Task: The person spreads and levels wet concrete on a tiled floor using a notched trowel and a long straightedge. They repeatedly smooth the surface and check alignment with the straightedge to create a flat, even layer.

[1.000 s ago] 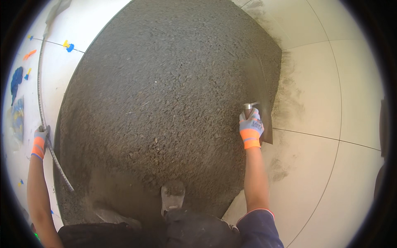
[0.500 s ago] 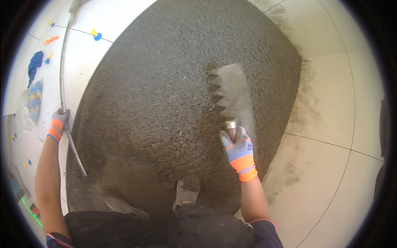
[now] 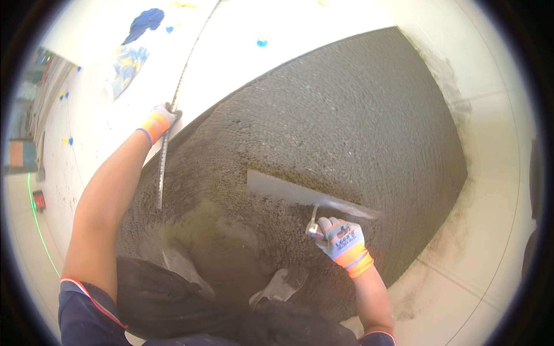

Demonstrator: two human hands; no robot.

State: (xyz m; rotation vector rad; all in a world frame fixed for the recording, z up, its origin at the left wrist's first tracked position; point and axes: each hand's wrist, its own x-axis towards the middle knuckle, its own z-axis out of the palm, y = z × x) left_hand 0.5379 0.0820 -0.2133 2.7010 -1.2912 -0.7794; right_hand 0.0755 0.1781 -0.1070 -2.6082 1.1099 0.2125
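My left hand (image 3: 165, 118), in a grey and orange work glove, is closed around a long ribbed steel rod (image 3: 163, 167). The rod's lower end hangs over the grey mortar bed (image 3: 375, 109), and its upper part runs up past the pale tiles. In my right hand (image 3: 341, 237), gloved the same way, is the handle of a notched trowel (image 3: 283, 189). Its long metal blade lies crosswise against the mortar, tilted, with its notched edge not visible. Combed lines mark the mortar beyond the blade.
My shoes (image 3: 283, 284) stand in the mortar near me. Pale tiles (image 3: 490, 155) border it on the right, smeared with mortar. To the left lie a dark blue cloth-like item (image 3: 144, 24), a plastic bag (image 3: 128, 68) and small blue tile clips (image 3: 262, 42). A red device (image 3: 38, 200) sits by a green light line.
My view has turned, so the mortar bed sits further right. The trowel has swung from pointing away to lying crosswise, lower and nearer me. Both hands keep their hold.
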